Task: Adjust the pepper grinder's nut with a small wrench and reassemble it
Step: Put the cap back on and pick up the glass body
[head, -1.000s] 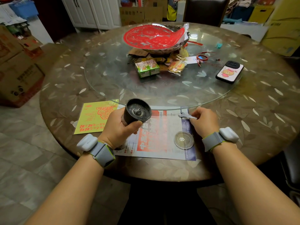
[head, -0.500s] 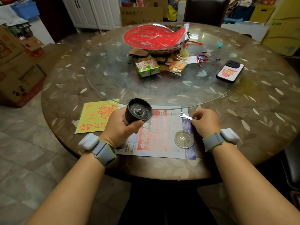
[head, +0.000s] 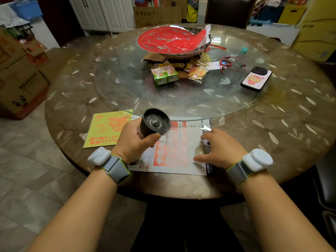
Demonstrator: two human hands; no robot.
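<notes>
Dim warm indoor light, glare on the glass turntable [head: 217, 39], wide-angle bending at edges, slight blur.

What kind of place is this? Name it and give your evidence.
Probably a home dining room: a round table with a glass turntable, snacks beside a phone, white cupboards and stacked cardboard boxes.

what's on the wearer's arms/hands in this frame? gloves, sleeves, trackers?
No gloves, and no sleeves in view: both forearms are bare. The left hand and right hand each have a wrist unit: a rounded white plastic pod on a wide grey fabric band edged in lime green, left wristband, right wristband. No cables, and no markings legible on the pods.
</notes>
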